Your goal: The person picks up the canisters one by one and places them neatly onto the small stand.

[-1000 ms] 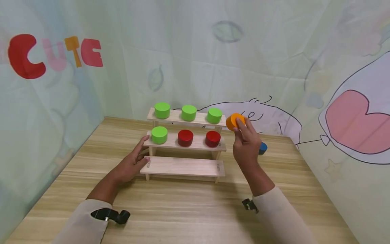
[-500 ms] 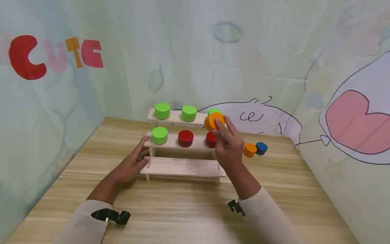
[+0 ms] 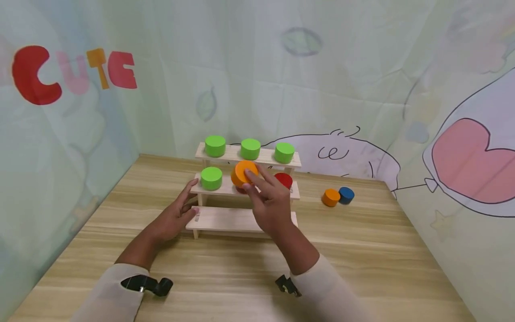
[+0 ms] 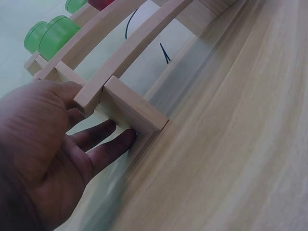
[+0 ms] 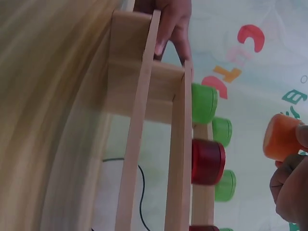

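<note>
The left hand point(image 3: 173, 219) curls its fingers round the nine o'clock end of the wooden rack point(image 3: 225, 220), likely to steady it. The right hand point(image 3: 273, 203) pinches an orange disc point(image 3: 243, 172) by its four o'clock side, which leaves most of the rim free; the disc is held clear of the middle tier's red disc point(image 5: 208, 162). Toward three o'clock on the worktop point(image 3: 225, 277), a second orange disc point(image 3: 331, 197) and a blue disc point(image 3: 346, 195) sit side by side, probably for easy reach.

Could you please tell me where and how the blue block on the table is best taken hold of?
Probably by the curved side of the blue block, pinched front and back, coming from above and the right: it is a short cylinder lying flat, with an orange block close by its left.
</note>
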Action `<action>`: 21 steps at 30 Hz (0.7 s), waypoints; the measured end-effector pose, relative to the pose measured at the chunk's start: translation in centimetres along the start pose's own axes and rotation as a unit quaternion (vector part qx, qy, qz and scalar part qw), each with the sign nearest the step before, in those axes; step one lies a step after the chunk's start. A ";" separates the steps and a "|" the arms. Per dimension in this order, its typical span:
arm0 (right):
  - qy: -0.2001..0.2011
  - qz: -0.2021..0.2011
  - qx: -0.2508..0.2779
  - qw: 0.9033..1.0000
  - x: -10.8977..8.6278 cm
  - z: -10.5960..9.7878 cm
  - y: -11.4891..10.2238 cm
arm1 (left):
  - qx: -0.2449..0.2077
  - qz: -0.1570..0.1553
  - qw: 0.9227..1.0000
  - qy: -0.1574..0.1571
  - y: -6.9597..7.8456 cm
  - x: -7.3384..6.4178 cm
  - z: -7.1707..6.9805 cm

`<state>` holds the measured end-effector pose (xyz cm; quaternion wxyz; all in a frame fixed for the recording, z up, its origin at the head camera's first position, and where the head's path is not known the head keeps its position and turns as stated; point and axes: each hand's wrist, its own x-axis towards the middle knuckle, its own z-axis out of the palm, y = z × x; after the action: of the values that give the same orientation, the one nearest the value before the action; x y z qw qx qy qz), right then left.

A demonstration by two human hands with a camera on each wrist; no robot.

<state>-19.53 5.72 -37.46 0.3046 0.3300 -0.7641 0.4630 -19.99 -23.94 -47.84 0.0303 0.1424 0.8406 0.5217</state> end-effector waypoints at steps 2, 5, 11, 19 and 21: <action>-0.021 0.033 0.026 0.999 -0.1 0.7 -0.4 | 0.001 -0.002 1.000 0.000 0.0 0.0 0.0; -0.051 0.082 0.055 0.994 -0.2 1.7 -1.0 | 0.005 -0.004 1.000 0.000 0.0 0.0 -0.1; -0.104 0.143 0.073 0.981 -0.4 3.1 -2.0 | 0.010 -0.004 1.000 -0.006 -0.1 0.1 -0.1; -0.155 0.231 0.095 0.956 -0.8 4.3 -1.8 | 0.009 -0.004 1.000 -0.009 -0.1 0.1 -0.2; -0.165 0.252 0.097 0.948 -1.0 4.6 -1.6 | 0.007 0.001 1.000 -0.011 0.0 0.1 -0.2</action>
<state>-18.45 1.18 -39.18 0.0136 0.2263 -0.8133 0.5359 -20.14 -24.11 -47.77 0.0376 0.1494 0.8436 0.5145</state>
